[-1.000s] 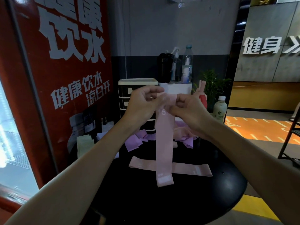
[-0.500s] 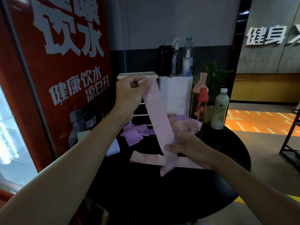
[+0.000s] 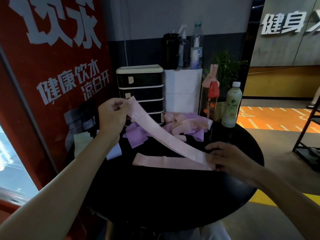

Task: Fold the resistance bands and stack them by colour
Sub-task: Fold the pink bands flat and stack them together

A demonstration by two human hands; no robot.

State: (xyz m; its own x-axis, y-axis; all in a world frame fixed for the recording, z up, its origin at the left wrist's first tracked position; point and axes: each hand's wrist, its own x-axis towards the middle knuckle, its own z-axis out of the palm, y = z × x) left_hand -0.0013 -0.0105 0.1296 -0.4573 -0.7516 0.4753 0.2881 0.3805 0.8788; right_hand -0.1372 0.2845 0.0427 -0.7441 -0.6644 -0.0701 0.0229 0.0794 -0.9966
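Note:
A long pink resistance band (image 3: 166,135) stretches slantwise above the round black table (image 3: 173,196). My left hand (image 3: 112,116) pinches its upper end, raised at the left. My right hand (image 3: 225,157) holds its lower end down at the table, on the right end of a second pink band (image 3: 155,161) that lies flat. Behind them sits a loose heap of purple bands (image 3: 136,137) and peach-pink bands (image 3: 187,122).
A black drawer unit (image 3: 140,89) and a white box (image 3: 183,89) stand at the table's back. A pink bottle (image 3: 210,94) and a pale green bottle (image 3: 232,104) stand at the back right. A red sign (image 3: 52,66) fills the left. A black rack (image 3: 310,135) stands at right.
My left hand has lowered the band's upper end. My right hand has drawn the lower end out to the right, onto the flat band's right end.

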